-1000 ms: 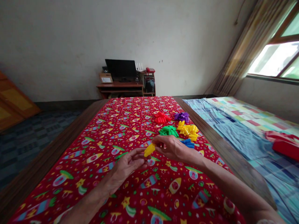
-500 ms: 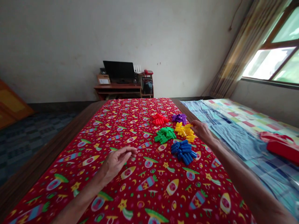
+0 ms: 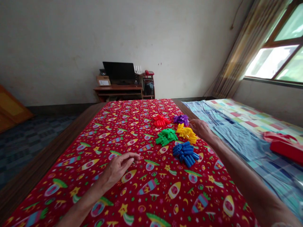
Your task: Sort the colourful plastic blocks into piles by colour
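My left hand (image 3: 123, 164) hovers over the red patterned cloth (image 3: 146, 186), its fingers loosely bent and the thumb a little apart; nothing shows in it. Beside the right edge of the purple pieces (image 3: 181, 119), just above the yellow pieces (image 3: 186, 133), is my right hand (image 3: 200, 128). Its fingers are drawn together and point left; whatever they hold, if anything, is hidden. Small tube-like plastic pieces lie sorted by colour: red pieces (image 3: 160, 121) at the back left, green pieces (image 3: 166, 136) in front of them, and blue pieces (image 3: 186, 154) nearest me.
A bed with a checked sheet (image 3: 239, 115) adjoins the table on the right, with a red bag (image 3: 285, 149) on it. Against the far wall stands a desk (image 3: 120, 90) with a monitor (image 3: 118, 72). A window (image 3: 279, 53) is at the right.
My right hand has moved from the yellow pieces slightly away from me and left, toward the purple pieces. My left hand has dropped slightly. The view has shifted a little.
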`<move>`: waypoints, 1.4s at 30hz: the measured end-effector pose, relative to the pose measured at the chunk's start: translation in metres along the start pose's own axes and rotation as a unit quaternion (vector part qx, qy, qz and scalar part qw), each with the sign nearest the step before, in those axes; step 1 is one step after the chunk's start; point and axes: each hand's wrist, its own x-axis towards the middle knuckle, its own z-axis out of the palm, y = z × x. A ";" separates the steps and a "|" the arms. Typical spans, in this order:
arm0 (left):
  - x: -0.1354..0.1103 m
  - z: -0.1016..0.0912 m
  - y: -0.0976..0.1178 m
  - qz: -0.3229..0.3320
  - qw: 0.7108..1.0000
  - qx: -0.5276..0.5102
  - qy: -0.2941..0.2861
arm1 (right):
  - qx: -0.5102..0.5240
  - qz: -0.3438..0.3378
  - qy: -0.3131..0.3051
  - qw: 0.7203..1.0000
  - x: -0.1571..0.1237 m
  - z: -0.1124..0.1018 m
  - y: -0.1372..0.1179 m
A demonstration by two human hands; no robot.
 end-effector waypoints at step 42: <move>-0.003 0.006 -0.008 -0.032 0.998 0.005 -0.058 | -0.051 -0.078 -0.256 0.962 0.003 -0.015 0.045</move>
